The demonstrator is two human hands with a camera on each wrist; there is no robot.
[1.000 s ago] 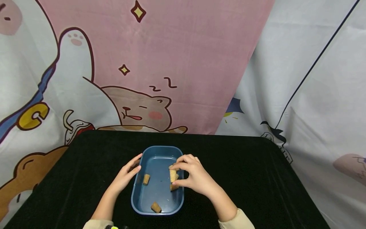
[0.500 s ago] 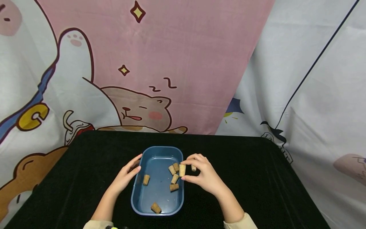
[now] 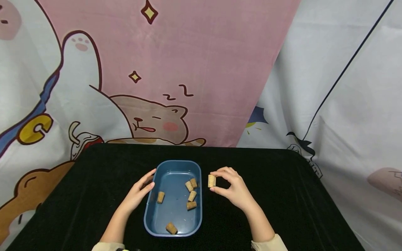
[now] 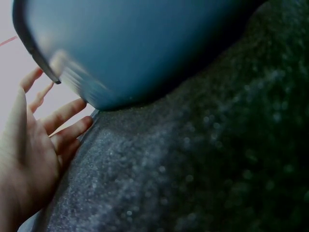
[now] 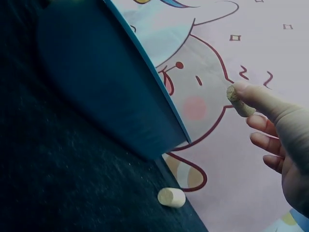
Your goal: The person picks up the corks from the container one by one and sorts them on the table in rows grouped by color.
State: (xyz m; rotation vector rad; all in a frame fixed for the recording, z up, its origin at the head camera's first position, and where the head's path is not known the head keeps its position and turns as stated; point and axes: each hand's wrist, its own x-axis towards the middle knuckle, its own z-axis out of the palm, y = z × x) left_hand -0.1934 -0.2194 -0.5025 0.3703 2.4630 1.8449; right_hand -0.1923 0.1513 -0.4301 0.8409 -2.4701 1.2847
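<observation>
My right hand (image 3: pixel 233 186) pinches a tan cork (image 3: pixel 211 181) between thumb and fingertips, just right of the blue plastic tub (image 3: pixel 150 226). In the right wrist view the held cork (image 5: pixel 240 102) is up in the air, higher than the tub's rim. A second cork (image 5: pixel 172 197) lies on the black cloth beside the tub there; the head view mostly hides it behind the held one. My left hand (image 3: pixel 136 193) rests its extended fingers against the tub's left side. Several corks lie inside, including a group by the right wall (image 3: pixel 192 196) and a single cork (image 3: pixel 161 197) toward the left.
Black cloth (image 3: pixel 282 205) covers the table, running out to both sides of the tub. Another cork (image 3: pixel 171 228) lies at the tub's near end. Behind the table's far edge hangs a printed cartoon curtain (image 3: pixel 220 69).
My right hand has carried the cork from inside the tub over its right rim, out to the right above the cloth. The left hand has stayed at the tub's left side.
</observation>
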